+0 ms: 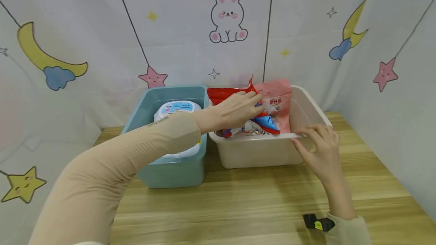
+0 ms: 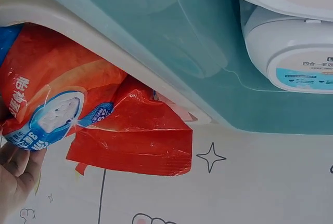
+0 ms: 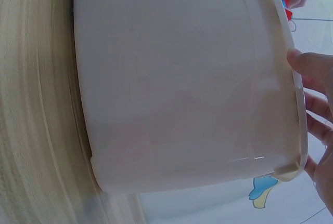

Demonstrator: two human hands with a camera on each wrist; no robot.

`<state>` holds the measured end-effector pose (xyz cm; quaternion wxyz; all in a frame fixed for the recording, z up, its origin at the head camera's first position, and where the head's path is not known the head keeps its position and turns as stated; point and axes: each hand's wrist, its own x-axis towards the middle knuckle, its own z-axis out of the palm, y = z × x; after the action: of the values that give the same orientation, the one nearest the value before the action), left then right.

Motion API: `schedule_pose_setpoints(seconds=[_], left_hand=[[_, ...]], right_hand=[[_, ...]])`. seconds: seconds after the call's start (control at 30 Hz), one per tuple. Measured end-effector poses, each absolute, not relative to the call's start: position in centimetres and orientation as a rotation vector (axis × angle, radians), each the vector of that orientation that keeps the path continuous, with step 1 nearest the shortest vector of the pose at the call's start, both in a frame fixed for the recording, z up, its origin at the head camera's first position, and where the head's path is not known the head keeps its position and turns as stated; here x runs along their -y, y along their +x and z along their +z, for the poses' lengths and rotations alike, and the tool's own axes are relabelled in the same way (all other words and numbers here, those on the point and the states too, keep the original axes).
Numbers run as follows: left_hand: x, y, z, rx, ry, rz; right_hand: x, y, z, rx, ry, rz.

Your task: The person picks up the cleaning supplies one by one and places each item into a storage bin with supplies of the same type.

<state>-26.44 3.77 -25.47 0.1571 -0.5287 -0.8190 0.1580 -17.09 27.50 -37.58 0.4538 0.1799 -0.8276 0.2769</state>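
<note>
My left hand [image 1: 238,109] grips a glossy red and blue plastic bag [image 2: 62,86] inside the white bin [image 1: 259,152]. In the left wrist view its fingertips curl at the bag's printed end, and the flat red sealed edge sticks out over the bin's rim. A pink bag [image 1: 278,105] with printed lettering stands upright behind it. My right hand [image 1: 321,150] holds the bin's front right corner, thumb outside the rim and fingers over it; the right wrist view shows this hand [image 3: 318,89] along the rim beside the bin's plain wall [image 3: 182,78].
Left of the white bin, close beside it, stands a teal bin [image 1: 175,175] with white labelled tubs [image 2: 291,52] in it. Both bins are on a wood-grain table [image 1: 238,207]. A printed curtain [image 1: 190,41] hangs behind and along the sides.
</note>
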Motion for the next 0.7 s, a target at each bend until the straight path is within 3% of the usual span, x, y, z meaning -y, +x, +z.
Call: schedule_pose_setpoints(seconds=[0.7], left_hand=[[-4.7,-27.9,-26.9,2.382,-1.595,0.552]], right_hand=[[-27.5,-17.1,-37.6,2.035,0.437,0.673]])
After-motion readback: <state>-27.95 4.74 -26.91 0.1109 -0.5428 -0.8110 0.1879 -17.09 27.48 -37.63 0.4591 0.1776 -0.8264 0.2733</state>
